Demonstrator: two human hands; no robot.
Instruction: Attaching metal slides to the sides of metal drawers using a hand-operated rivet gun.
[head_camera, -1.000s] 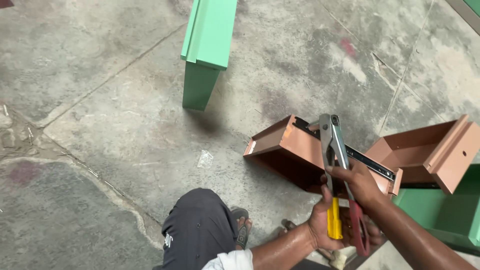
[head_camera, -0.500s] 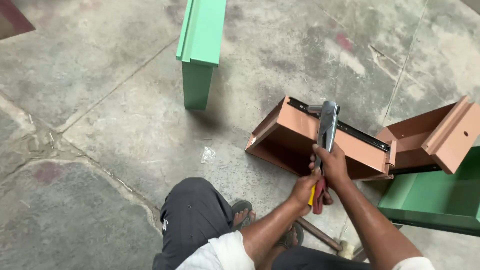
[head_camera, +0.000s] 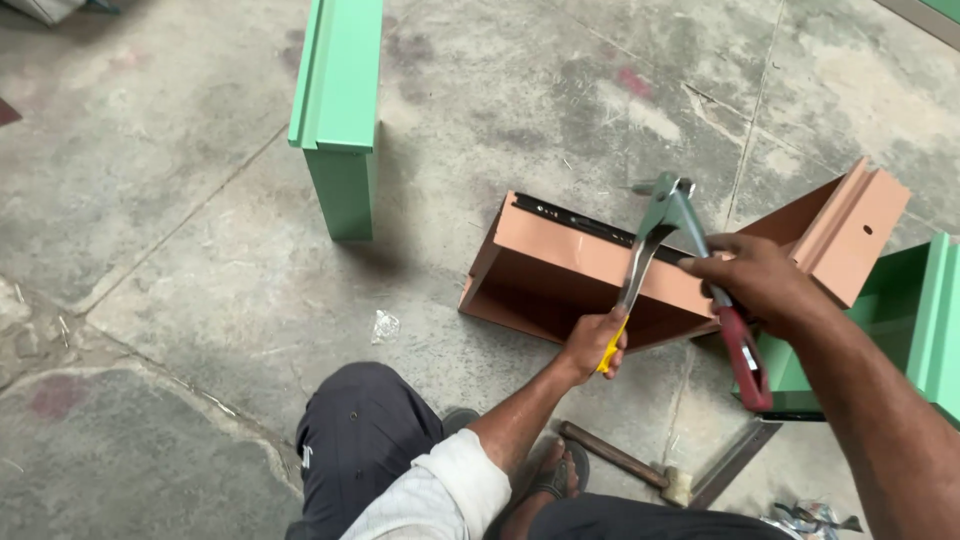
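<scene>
A long-handled hand riveter (head_camera: 668, 215) stands with its head on the black slide rail (head_camera: 585, 222) along the top of a salmon-coloured metal drawer (head_camera: 580, 270) lying on its side. Its two handles are spread apart. My left hand (head_camera: 595, 342) grips the yellow-tipped handle, low and close to the drawer's face. My right hand (head_camera: 752, 280) grips the red-tipped handle, pulled out to the right.
A green metal drawer (head_camera: 342, 110) stands upright at the back left. Another salmon drawer (head_camera: 850, 225) and a green one (head_camera: 905, 320) lie at the right. A hammer (head_camera: 625, 462) and a flat metal strip (head_camera: 735, 462) rest on the concrete floor by my foot.
The riveter's handles, held together half a second ago, are now spread wide: my right hand drew the red handle out to the right. The view shifted closer.
</scene>
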